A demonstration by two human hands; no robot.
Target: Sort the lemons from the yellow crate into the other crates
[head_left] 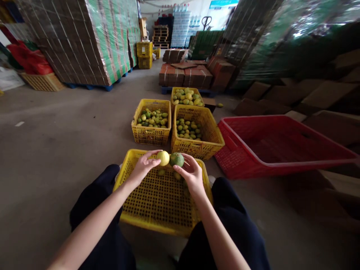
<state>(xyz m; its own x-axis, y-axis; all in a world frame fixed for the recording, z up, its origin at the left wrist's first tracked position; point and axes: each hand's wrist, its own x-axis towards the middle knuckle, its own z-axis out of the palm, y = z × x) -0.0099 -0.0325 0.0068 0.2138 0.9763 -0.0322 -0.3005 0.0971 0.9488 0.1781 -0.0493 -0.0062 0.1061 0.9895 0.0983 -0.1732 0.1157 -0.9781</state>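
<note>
Between thumb and fingers, my left hand [144, 167] grips a yellow lemon [163, 158]. A green lemon [177, 159] is held the same way in my right hand [193, 173], right beside the yellow one. Both fruits are up over the far part of a yellow plastic crate [157, 198] between my knees. A few greenish-yellow lemons [161, 172] lie in that crate at its far end, partly hidden by my hands. The rest of its perforated floor shows bare.
Ahead stand yellow crates of lemons: one on the left [151, 134], one on the right [198, 148], another behind [187, 90]. A large red crate [233, 157] is to the right, near flattened cardboard [329, 93]. Wrapped pallet stacks [112, 41] rise behind.
</note>
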